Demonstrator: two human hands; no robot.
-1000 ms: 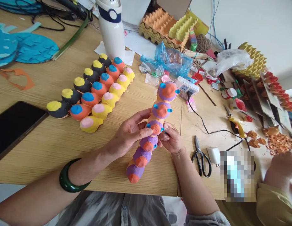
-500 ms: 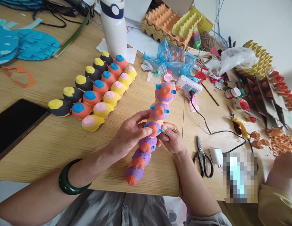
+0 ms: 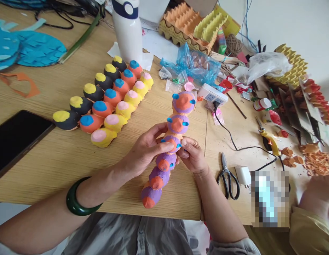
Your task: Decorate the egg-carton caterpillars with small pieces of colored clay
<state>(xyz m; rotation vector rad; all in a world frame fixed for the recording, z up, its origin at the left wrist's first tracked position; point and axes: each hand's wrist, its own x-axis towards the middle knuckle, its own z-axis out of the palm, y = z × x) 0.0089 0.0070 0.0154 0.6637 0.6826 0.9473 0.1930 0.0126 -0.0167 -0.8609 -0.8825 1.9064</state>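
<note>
A strip of egg-carton cups (image 3: pixel 162 174), coated in purple and orange clay, is held up above the table, its near end toward me. Small blue clay pieces stick out at the sides of the upper cups. My left hand (image 3: pixel 147 148) grips the strip's middle, thumb on an orange centre and fingers partly hidden behind it. From the right, my right hand (image 3: pixel 193 154) has thumb and forefinger closed at a small blue clay piece (image 3: pixel 178 145) on the same cup, touching the strip's edge. Its other fingers are curled, partly hidden.
Finished-looking strips in black (image 3: pixel 94 92), orange (image 3: pixel 111 98) and yellow (image 3: pixel 116 122) lie to the left, beside a phone (image 3: pixel 19 138). A white bottle (image 3: pixel 127 35) stands behind. Scissors (image 3: pixel 227 179), a power strip (image 3: pixel 212 95) and a cable lie right. Another person's hand (image 3: pixel 317 194) is at far right.
The upper end of the strip has tilted slightly to the left. Both hands keep nearly the same hold, and the whole view has shifted a little.
</note>
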